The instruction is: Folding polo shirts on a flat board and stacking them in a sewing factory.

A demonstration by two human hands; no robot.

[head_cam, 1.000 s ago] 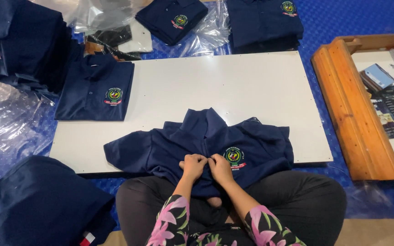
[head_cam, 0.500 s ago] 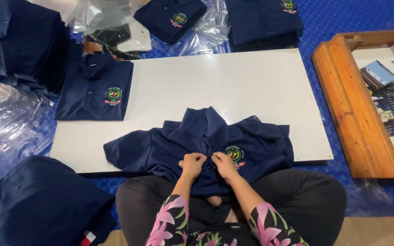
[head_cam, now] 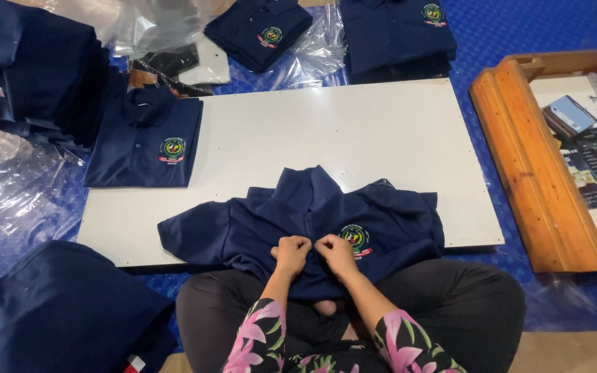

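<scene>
- Polo shirt [head_cam: 257, 231], navy with a round crest on the chest, lies face up across the near edge of the white worktop [head_cam: 354, 131], its hem hanging down over the seated person's crossed legs.
- Since a moment ago almost nothing has shifted: the shirt lies in the same spot and both hands are at the same place on the front placket, the right one nudged only a little. That reads to me as fine work on the buttons going on, not a fold or a move.
- Left hand [head_cam: 291, 253] is curled nearly closed, its fingers [head_cam: 300, 243] pinching the cloth at the centre front just below the collar opening.
- Right hand [head_cam: 336, 251] mirrors it, touching or almost touching the left, fingers bent tight and gripping the other edge of the placket, just beside the crest. Whether a button sits between them I cannot tell; the knuckles hide it.
- Farther left on the worktop a folded shirt [head_cam: 145, 141] of the same kind lies flat, well apart from the hands.
- Beyond the worktop, on the blue mat [head_cam: 519, 31], more folded shirts [head_cam: 396, 31] rest among clear plastic bags [head_cam: 316, 48]; a tall stack [head_cam: 32, 69] stands at the far left.
- At the right, a wooden frame [head_cam: 537, 173] lies on the mat.
</scene>
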